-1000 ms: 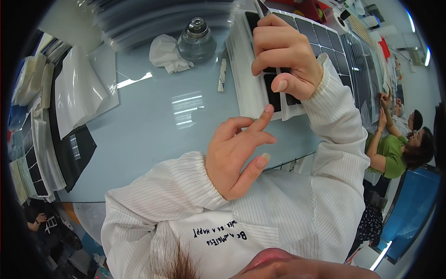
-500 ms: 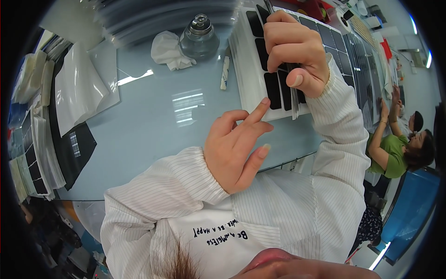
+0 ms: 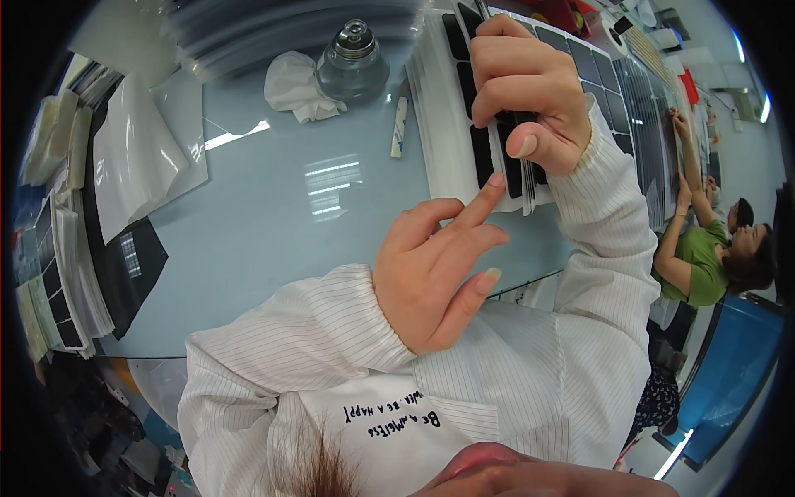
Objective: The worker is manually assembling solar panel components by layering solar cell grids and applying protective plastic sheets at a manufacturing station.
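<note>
At the far left, a sheaf of dark-panelled sheets (image 3: 48, 265) runs into the lens's black rim, its outer edge lost there. Beside it, a glossy white sheet (image 3: 132, 161) partly covers a black sheet (image 3: 137, 286) on the pale-blue tabletop (image 3: 257, 248). A crumpled white tissue (image 3: 291, 89) lies against a clear glass bottle (image 3: 351, 76) with a metal cap; behind them, a blurred, translucent pile (image 3: 290, 33) is cut off above. A slim white stick (image 3: 399, 128) lies farther right, its kind hard to make out. The left hand (image 3: 439, 269) is loosely spread and empty, its index fingertip over the near end of the black-panelled sheet stack (image 3: 482, 157); whether it touches cannot be told. That stack sits at the table's right, its layers lifted at the near end, much of it hidden under the right hand (image 3: 530, 99). This hand's fingers curl around a thin dark rod (image 3: 482, 10), cropped by the upper edge, while the thumb stands apart. At far right, a co-worker in green (image 3: 700, 261) reaches forward.
</note>
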Demonstrator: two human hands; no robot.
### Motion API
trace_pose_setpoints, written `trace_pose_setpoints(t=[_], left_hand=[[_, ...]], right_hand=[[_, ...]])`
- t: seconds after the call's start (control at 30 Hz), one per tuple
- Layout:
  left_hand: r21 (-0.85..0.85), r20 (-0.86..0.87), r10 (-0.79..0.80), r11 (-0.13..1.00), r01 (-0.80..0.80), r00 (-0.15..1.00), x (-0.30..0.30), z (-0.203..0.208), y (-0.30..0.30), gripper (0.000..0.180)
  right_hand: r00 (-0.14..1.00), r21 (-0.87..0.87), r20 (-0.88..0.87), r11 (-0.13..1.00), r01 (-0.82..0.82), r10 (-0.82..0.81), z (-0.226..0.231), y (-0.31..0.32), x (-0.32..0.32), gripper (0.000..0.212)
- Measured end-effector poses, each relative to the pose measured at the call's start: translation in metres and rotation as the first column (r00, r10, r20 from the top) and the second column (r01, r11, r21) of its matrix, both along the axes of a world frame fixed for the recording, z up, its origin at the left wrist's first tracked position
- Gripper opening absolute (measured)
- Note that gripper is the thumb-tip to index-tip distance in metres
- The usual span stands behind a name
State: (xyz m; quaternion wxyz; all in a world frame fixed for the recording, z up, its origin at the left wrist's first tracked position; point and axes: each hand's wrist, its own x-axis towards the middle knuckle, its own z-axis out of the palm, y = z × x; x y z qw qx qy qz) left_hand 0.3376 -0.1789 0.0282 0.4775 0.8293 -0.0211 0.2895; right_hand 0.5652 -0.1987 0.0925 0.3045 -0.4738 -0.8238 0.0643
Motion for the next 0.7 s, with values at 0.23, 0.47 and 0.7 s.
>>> trace_pose_setpoints(t=[0.23, 0.47, 0.7], left_hand=[[0.042, -0.044, 0.056, 0.998, -0.054, 0.997, -0.006, -0.009, 0.006, 0.029], [-0.021, -0.043, 0.082, 0.996, -0.083, 0.996, -0.001, -0.005, -0.003, 0.027], [-0.045, -0.083, 0.007, 0.999, -0.011, 0.997, -0.003, 0.004, -0.002, 0.029]], right_hand=[[0.977, -0.197, -0.191, 0.979, 0.060, -0.098, 0.031, 0.001, -0.015, 0.055], [0.975, -0.209, -0.201, 0.977, 0.049, -0.092, 0.035, 0.001, -0.014, 0.052], [0.960, -0.167, -0.268, 0.985, 0.039, -0.084, 0.031, 0.007, -0.020, 0.049]])
